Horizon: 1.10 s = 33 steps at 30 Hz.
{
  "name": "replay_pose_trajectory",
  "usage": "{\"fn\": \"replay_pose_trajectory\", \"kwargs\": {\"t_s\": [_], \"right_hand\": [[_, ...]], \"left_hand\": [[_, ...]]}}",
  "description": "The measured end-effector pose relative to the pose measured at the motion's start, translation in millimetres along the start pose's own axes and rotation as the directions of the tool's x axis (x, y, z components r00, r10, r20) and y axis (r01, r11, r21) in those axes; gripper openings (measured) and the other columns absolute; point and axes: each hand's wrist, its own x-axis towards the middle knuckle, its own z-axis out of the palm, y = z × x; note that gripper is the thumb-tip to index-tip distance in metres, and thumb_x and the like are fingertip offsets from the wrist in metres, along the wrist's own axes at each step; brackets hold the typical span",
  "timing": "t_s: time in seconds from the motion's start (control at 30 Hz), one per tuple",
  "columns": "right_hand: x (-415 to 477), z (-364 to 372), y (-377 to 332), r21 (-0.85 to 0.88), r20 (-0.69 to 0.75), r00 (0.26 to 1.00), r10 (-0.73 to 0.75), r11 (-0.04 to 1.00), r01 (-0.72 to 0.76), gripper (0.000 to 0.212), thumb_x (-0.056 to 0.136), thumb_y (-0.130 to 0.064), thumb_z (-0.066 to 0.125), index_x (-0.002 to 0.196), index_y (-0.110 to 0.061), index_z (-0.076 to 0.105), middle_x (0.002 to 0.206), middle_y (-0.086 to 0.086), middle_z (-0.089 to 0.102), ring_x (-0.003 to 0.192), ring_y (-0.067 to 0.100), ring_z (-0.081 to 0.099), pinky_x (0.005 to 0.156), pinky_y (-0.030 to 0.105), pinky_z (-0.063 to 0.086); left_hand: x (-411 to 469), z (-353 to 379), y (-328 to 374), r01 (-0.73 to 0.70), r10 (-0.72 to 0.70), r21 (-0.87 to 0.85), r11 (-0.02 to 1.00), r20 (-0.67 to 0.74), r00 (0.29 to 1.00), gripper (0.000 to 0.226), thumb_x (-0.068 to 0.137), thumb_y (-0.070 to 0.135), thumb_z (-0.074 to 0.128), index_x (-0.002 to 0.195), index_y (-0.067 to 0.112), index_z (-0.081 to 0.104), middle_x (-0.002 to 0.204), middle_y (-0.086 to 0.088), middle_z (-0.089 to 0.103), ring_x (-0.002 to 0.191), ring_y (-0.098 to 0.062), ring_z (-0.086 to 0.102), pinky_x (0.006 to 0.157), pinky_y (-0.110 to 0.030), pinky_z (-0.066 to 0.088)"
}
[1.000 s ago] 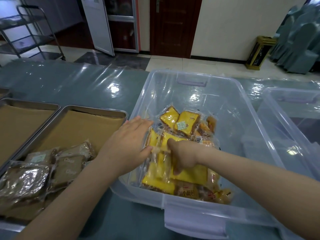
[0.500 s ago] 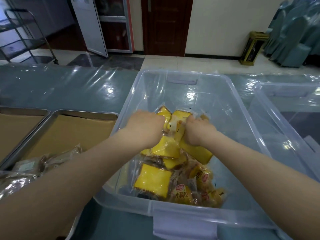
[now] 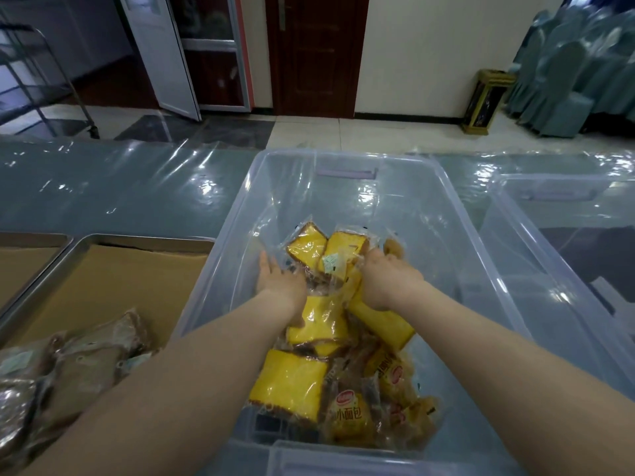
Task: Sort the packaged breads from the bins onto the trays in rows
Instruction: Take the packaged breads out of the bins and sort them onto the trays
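Inside the clear plastic bin (image 3: 343, 201), the left hand (image 3: 278, 283) had released and lay open over the yellow film-wrapped bread packets (image 3: 305, 247), while the right hand (image 3: 388, 283) still gripped a single yellow packet (image 3: 385, 324), so the pick was unfinished.

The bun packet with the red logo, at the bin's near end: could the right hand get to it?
Probably yes: the bun packet lies uncovered on top. But the right hand grips a yellow cake packet, so grabbing looks awkward.

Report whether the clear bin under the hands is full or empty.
Partly filled: yellow bread packs cover only the near half of the clear bin; its far floor lies bare.
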Motion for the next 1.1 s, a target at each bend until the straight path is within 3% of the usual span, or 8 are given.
{"fn": "replay_pose_trajectory", "kwargs": {"t_s": [0.1, 0.27, 0.37, 0.53, 0.63, 0.7, 0.93, 1.1], "right_hand": [[-2, 0, 2, -0.028, -0.012, 1.0, -0.015, 1.0, 0.014, 0.051, 0.089, -0.008, 0.043, 0.138, -0.002, 0.03, 0.135, 0.018, 0.039, 0.121, 0.038, 0.044, 0.092, 0.044, 0.043], [1, 0, 4, -0.042, -0.071, 0.997, -0.018, 0.999, 0.015, 0.043, 0.089, -0.006, 0.045, 0.132, -0.003, 0.038, 0.128, 0.016, 0.045, 0.117, 0.036, 0.046, 0.081, 0.039, 0.044], [3, 0, 4, -0.001, -0.128, 0.991, 0.03, 1.0, -0.03, 0.043, 0.087, -0.009, 0.049, 0.129, -0.003, 0.041, 0.128, 0.015, 0.047, 0.121, 0.034, 0.044, 0.085, 0.04, 0.045], [10, -3, 9, -0.004, -0.168, 0.985, 0.041, 0.999, -0.042, 0.032, 0.084, -0.012, 0.051, 0.116, -0.008, 0.053, 0.124, 0.014, 0.049, 0.117, 0.033, 0.044, 0.084, 0.041, 0.045], [22, -11, 13, 0.084, -0.138, 0.989, 0.049, 0.996, -0.037, 0.003, 0.082, -0.011, 0.048, 0.082, -0.011, 0.05, 0.117, 0.017, 0.05, 0.11, 0.034, 0.047, 0.081, 0.038, 0.046], [38, -17, 13, 0.139, -0.13, 0.991, 0.035, 0.99, -0.017, 0.009, 0.082, -0.013, 0.048, 0.073, -0.012, 0.045, 0.112, 0.018, 0.053, 0.104, 0.034, 0.05, 0.074, 0.034, 0.042], [89, -12, -4, -0.057, -0.092, 0.991, -0.099, 0.994, 0.095, 0.024, 0.082, -0.028, 0.059, 0.101, -0.015, 0.053, 0.117, 0.012, 0.049, 0.116, 0.033, 0.044, 0.093, 0.045, 0.045], [111, -3, 3, 0.01, -0.107, 0.994, -0.029, 0.999, 0.03, 0.044, 0.081, -0.031, 0.063, 0.116, -0.013, 0.043, 0.115, 0.012, 0.056, 0.104, 0.033, 0.054, 0.086, 0.044, 0.049]], "left_hand": [[-3, 0, 5, 0.016, -0.017, -0.083, 0.996, -0.008, 1.0, 0.085, 0.08, 0.041, 0.067, 0.145, 0.01, 0.022, 0.124, -0.005, 0.059, 0.118, -0.031, 0.052, 0.106, -0.063, -0.007], [-4, -9, 6, 0.154, -0.164, -0.14, 0.978, -0.058, 0.985, 0.048, 0.086, 0.018, 0.062, 0.13, 0.008, 0.045, 0.125, -0.009, 0.056, 0.114, -0.028, 0.053, 0.088, -0.034, 0.042], [-7, -17, 10, 0.164, -0.175, -0.095, 0.982, -0.125, 0.977, 0.034, 0.087, 0.008, 0.052, 0.12, 0.012, 0.056, 0.122, -0.009, 0.056, 0.111, -0.027, 0.053, 0.084, -0.033, 0.045], [-11, -33, 8, 0.087, -0.163, -0.213, 0.973, -0.374, 0.913, 0.045, 0.08, 0.004, 0.059, 0.12, 0.009, 0.038, 0.118, -0.014, 0.046, 0.101, -0.032, 0.054, 0.065, -0.033, 0.037], [-9, -34, 2, 0.052, -0.179, -0.322, 0.945, -0.378, 0.909, 0.044, 0.081, 0.001, 0.055, 0.119, 0.009, 0.034, 0.115, -0.014, 0.05, 0.098, -0.033, 0.058, 0.062, -0.034, 0.035], [-7, -33, -3, 0.04, -0.195, -0.404, 0.914, -0.352, 0.915, 0.047, 0.081, 0.001, 0.055, 0.121, 0.009, 0.033, 0.115, -0.014, 0.053, 0.1, -0.034, 0.058, 0.063, -0.035, 0.035], [-8, -36, -11, 0.021, -0.187, -0.454, 0.891, -0.325, 0.927, 0.06, 0.08, -0.002, 0.053, 0.132, 0.009, 0.026, 0.113, -0.013, 0.057, 0.098, -0.034, 0.059, 0.064, -0.036, 0.037], [-5, -36, 0, 0.081, -0.173, -0.39, 0.917, -0.208, 0.963, 0.062, 0.08, 0.004, 0.06, 0.132, 0.007, 0.027, 0.126, -0.017, 0.047, 0.11, -0.035, 0.054, 0.069, -0.035, 0.038]]}}
